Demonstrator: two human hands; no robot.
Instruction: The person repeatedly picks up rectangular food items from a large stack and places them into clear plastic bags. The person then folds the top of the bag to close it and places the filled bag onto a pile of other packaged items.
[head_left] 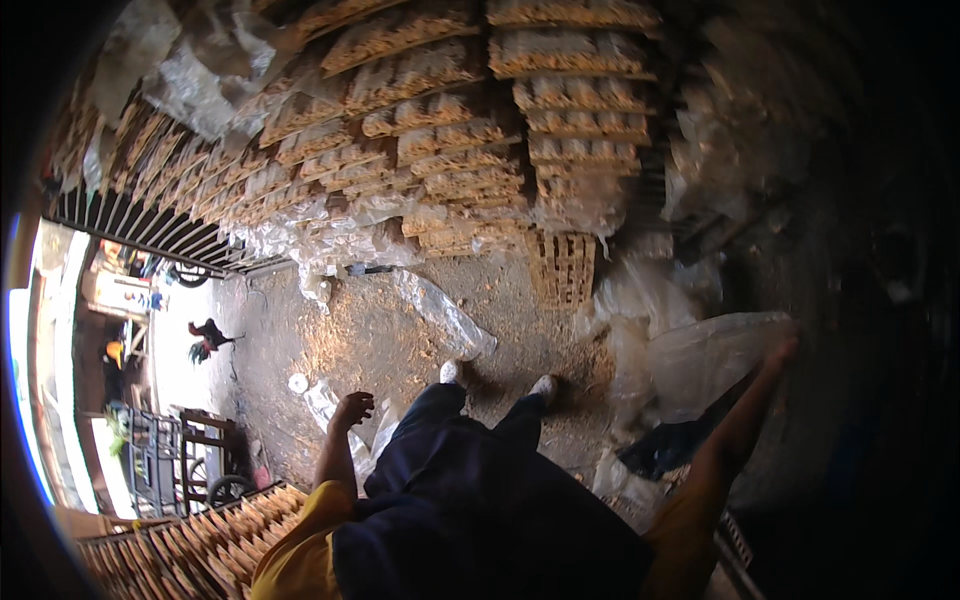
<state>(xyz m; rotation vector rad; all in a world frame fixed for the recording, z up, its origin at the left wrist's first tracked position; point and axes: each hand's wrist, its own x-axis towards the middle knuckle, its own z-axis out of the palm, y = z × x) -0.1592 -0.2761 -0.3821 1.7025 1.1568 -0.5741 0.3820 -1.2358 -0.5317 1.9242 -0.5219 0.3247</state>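
Observation:
My left hand (354, 410) hangs in the air over the floor at the left of my body. Its fingers are loosely bent and apart, with nothing between them. Out to the right, my arm is stretched and my right hand (782, 350) is closed at the edge of a large clear plastic sheet (705, 365). The sheet spreads leftward and down from that hand, and its lower part falls to the floor. Shadow hides part of the right fingers. A dark cloth (665, 450) lies beside the sheet, near my right forearm.
Stacked trays (430, 130) of plastic-wrapped goods fill the far side. An upright slatted crate (562, 268) stands before them. A plastic strip (443, 312) and crumbs litter the floor (530, 330). At left are a rooster (207, 338) and a wheeled cart (190, 455); more trays (200, 545) stand lower left.

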